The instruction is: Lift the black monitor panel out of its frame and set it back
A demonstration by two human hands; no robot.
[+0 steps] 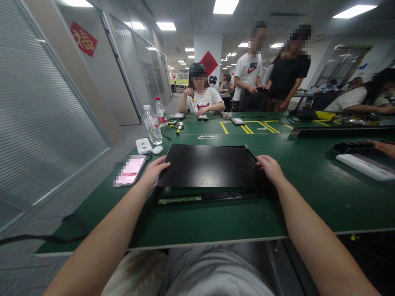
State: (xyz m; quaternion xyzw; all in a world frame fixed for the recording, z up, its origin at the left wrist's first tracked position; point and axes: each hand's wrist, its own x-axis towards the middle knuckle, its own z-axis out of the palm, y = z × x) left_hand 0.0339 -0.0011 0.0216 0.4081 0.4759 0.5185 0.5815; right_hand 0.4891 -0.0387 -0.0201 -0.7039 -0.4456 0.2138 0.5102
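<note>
Both hands hold a thin black rectangular panel [210,166] by its two short sides. My left hand [154,170] pinches the left edge, thumb on top. At the right edge my right hand [270,167] grips near the far corner, where a dark raised rim shows. The panel's near edge is lifted off a dark strip-like part [228,196] lying on the green table [216,224]. Along that strip's left half runs a green circuit board [179,200]. What lies directly under the panel is hidden.
Left of the panel are a phone [131,170], a white box [143,146], a small white oval object [157,150] and two bottles [152,124]. Small parts [207,137] lie beyond. At right sits a white bar [365,166] near another person's hand [384,148]. A person works opposite.
</note>
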